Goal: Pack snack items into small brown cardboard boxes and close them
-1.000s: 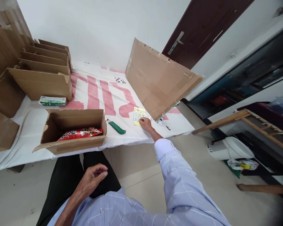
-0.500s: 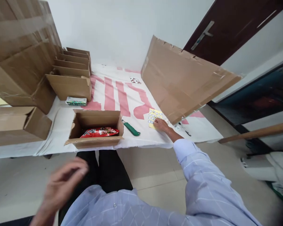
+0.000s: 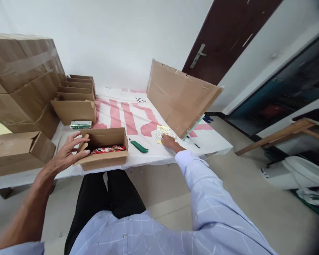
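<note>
A small open cardboard box (image 3: 106,162) stands at the table's front edge with a shiny red packet (image 3: 108,149) lying inside. My left hand (image 3: 65,154) is at its left end, thumb and fingers around the flap there. Over to the right, my right hand (image 3: 170,141) has its bent fingers together on a yellow sheet of white, blue-edged stickers (image 3: 159,131). Whether a sticker is between the fingertips is hidden. Between box and sheet lies a green-handled cutter (image 3: 139,146).
A green-and-white carton (image 3: 81,124) lies before a row of open boxes (image 3: 74,111). Large taped boxes (image 3: 23,71) are stacked at left, another box (image 3: 13,152) in front. A leaning cardboard panel (image 3: 178,95) borders the right, near a pen (image 3: 193,142). A patterned card (image 3: 141,100) lies farther back.
My left hand has come up from below the table edge to the box's left end. My right hand stays on the sticker sheet. The view has shifted to the right.
</note>
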{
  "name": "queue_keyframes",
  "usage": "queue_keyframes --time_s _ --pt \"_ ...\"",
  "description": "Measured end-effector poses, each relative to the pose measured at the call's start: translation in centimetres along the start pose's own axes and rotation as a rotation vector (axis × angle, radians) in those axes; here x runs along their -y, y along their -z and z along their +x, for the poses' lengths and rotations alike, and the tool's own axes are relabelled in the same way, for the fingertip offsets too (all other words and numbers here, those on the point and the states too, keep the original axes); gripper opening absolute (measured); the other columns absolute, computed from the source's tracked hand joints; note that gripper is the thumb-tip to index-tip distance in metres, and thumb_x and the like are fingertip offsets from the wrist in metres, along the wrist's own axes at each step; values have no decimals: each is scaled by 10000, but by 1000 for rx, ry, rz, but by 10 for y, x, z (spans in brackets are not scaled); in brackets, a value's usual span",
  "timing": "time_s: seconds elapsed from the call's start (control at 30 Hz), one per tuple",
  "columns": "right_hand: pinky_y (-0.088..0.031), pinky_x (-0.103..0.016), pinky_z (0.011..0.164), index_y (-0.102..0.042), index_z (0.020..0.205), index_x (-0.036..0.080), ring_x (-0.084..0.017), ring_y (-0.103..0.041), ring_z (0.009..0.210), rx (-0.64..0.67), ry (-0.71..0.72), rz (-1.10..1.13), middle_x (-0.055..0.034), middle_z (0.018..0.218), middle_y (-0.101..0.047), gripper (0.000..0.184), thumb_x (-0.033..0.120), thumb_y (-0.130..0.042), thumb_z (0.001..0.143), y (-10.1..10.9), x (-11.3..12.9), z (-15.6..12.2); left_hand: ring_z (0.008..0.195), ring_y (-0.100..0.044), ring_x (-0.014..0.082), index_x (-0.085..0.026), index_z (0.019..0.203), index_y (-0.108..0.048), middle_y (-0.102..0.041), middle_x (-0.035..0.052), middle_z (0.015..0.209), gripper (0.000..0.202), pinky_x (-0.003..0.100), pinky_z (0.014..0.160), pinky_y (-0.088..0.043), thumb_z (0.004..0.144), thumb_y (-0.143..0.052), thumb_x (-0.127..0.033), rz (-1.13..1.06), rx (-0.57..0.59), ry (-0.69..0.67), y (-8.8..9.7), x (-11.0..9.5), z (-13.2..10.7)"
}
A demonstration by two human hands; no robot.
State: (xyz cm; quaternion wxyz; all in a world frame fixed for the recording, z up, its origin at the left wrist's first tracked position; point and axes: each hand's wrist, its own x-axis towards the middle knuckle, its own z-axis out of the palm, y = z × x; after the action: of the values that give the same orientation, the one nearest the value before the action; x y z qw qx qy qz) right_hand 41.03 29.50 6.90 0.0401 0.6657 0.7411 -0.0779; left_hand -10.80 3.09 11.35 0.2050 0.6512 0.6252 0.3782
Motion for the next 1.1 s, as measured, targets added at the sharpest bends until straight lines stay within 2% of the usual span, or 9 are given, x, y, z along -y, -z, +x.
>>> queue_keyframes --time_s 0.07,0.17,0.3,0.53,0.67,0.77,0.87,0.97,1.1 --pt "-620 -490 1020 -666 1393 188 -260 -709 1179 -22 6 4 -106 1378 -691 408 443 -701 1076 -3 -4 -3 1631 -374 446 -327 1306 -722 -400 99 1701 658 519 1077 -649 863 -707 -812 13 -4 -11 -2 5 -7" --pt "-548 -414 1095 -640 1399 159 -257 -667 1271 -55 29 -2 -152 1417 -676 330 336 -552 1135 -8 -6 -11 1640 -358 458 -338 1365 -684 -349 94 1755 683 545 1111 -629 862 -723 -798 -14 8 2 -5 7 -15" --pt "-471 -381 1135 -600 1410 123 -291 -595 1382 -95 69 -12 -226 1489 -633 354 251 -450 1116 -9 -3 -22 1680 -267 470 -364 1489 -602 -231 98 1831 873 625 1220 -522 776 -792 -831 -91 44 12 -8 9 -14" --pt "-534 -422 1000 -643 1381 125 -324 -684 1209 -191 100 11 -235 1399 -697 394 197 -464 1038 21 19 -28 1713 -159 460 -329 1449 -633 -188 116 1836 926 648 1335 -337 700 -875 -816 -144 70 -25 -15 22 -7" --pt "-523 -394 979 -662 1374 134 -292 -679 1163 -355 238 84 -214 1392 -685 389 213 -440 1065 56 86 -35 1705 -169 461 -317 1421 -642 -220 122 1801 943 633 1340 -335 670 -880 -835 -132 64 -27 -16 18 -7" --pt "-515 -341 839 -746 1170 171 -239 -680 946 -517 779 294 -142 1151 -747 263 218 -517 1051 82 163 -63 1685 -209 475 -317 1415 -643 -242 130 1771 967 643 1332 -348 647 -879 -855 -110 49 -22 -19 11 -8" --pt "-467 -305 791 -760 1056 198 -215 -678 908 -285 1156 174 -90 1052 -765 166 263 -609 1034 99 235 -98 1678 -219 476 -311 1405 -641 -242 149 1748 966 658 1326 -350 646 -882 -857 -107 12 -18 -25 2 -12" --pt "-470 -310 801 -763 1039 186 -258 -711 1011 -37 1135 -119 -109 1107 -788 188 360 -730 978 102 278 -116 1681 -209 474 -299 1397 -641 -245 161 1729 957 668 1336 -325 652 -893 -845 -101 -15 -28 -31 -4 -18" --pt "-538 -372 866 -796 1112 173 -344 -756 1100 155 986 -316 -168 1166 -808 325 394 -844 879 86 295 -107 1685 -194 481 -305 1423 -626 -228 159 1747 960 682 1333 -323 671 -886 -841 -98 -20 -37 -33 -5 -21"
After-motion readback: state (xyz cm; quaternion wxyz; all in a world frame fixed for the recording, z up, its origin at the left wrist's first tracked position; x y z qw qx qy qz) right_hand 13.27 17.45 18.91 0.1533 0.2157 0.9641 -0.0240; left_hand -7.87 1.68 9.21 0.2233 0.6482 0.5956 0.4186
